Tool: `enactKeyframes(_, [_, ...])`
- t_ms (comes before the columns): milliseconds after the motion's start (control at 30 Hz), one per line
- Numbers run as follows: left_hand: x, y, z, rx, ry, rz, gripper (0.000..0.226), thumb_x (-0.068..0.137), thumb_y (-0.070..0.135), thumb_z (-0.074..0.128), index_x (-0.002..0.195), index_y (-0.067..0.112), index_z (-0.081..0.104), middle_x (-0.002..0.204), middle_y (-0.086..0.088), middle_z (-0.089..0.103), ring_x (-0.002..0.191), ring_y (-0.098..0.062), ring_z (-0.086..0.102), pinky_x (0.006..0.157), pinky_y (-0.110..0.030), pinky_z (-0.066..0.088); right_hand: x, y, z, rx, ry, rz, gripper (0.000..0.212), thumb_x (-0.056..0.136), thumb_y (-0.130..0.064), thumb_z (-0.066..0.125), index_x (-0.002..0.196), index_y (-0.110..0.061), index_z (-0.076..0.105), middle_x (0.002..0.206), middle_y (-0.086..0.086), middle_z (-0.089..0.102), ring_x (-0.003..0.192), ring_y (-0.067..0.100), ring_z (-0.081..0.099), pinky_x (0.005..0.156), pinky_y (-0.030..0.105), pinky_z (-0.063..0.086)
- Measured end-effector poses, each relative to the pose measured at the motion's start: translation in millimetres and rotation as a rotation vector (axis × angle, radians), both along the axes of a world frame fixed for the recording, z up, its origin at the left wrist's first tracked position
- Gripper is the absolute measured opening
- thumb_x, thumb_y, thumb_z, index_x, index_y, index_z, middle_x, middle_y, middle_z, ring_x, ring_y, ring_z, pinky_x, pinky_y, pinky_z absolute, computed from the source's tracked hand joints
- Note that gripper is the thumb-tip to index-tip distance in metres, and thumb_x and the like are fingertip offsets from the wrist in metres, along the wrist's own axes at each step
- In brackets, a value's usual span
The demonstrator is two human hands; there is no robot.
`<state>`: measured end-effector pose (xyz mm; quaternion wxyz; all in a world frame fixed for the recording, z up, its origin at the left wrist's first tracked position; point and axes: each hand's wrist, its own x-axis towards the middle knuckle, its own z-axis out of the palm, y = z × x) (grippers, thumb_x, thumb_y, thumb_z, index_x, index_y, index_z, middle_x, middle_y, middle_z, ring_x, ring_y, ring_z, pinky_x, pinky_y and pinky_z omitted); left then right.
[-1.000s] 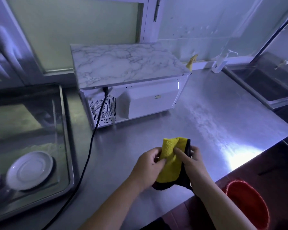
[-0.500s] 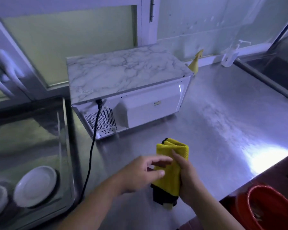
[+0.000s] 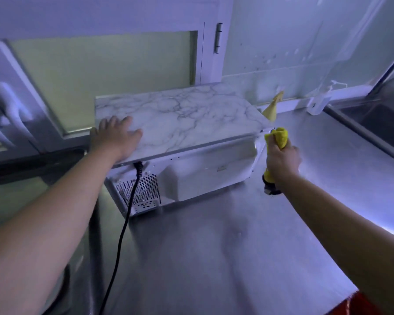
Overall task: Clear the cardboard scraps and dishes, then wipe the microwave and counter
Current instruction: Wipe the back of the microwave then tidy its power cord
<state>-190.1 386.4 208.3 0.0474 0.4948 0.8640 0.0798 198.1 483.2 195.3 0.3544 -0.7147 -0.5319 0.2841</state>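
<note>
A white microwave point(image 3: 205, 176) with a marble-patterned top stands on the steel counter point(image 3: 225, 258), its back panel facing me. My left hand point(image 3: 116, 139) rests flat on the near left corner of the marble top, fingers spread. My right hand point(image 3: 282, 161) grips a folded yellow cloth point(image 3: 280, 138) with a dark edge, held at the microwave's right rear corner. The cloth's top touches or nearly touches that corner.
A black power cord point(image 3: 121, 235) runs from the microwave's back down across the counter toward me. A yellowish scrap point(image 3: 272, 109) and a white pump bottle point(image 3: 321, 102) stand by the wall. A sink point(image 3: 373, 121) lies at right. A red bucket's rim point(image 3: 359, 306) shows at the bottom right.
My left hand let go of the cloth and moved up onto the microwave's top. My right hand carried the cloth up and right to the microwave's corner.
</note>
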Motion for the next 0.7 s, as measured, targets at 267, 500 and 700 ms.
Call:
enactKeyframes(267, [4,0,-3,0.014,0.104,-0.054,0.061,0.096,0.061,0.019,0.149,0.03,0.025,0.162,-0.013,0.022,0.146,-0.039,0.022,0.115,-0.061,0.021,-91,-10,-36,0.205,0.201,-0.162,0.061,0.095,-0.036,0.047,0.152,-0.017,0.037,0.147,0.008,0.051,0.139,0.027,0.042,0.112,0.037,0.031])
enactKeyframes(500, [6,1,-5,0.017,0.131,-0.041,0.063,0.095,0.058,0.017,0.149,0.027,0.024,0.16,-0.016,0.024,0.145,-0.039,0.022,0.114,-0.064,0.02,-177,-117,-74,0.49,0.13,0.157,0.073,0.073,-0.028,0.036,0.139,-0.003,0.055,0.151,0.01,0.048,0.15,0.023,0.024,0.122,0.048,0.017])
enactKeyframes(700, [5,1,-7,0.041,0.111,-0.054,0.064,0.096,0.058,0.016,0.153,0.028,0.019,0.164,-0.015,0.015,0.149,-0.038,0.015,0.116,-0.064,0.016,-195,-145,-107,0.66,-0.138,0.364,0.07,0.081,-0.033,0.044,0.146,-0.008,0.048,0.159,0.009,0.034,0.152,0.025,0.017,0.121,0.054,0.01])
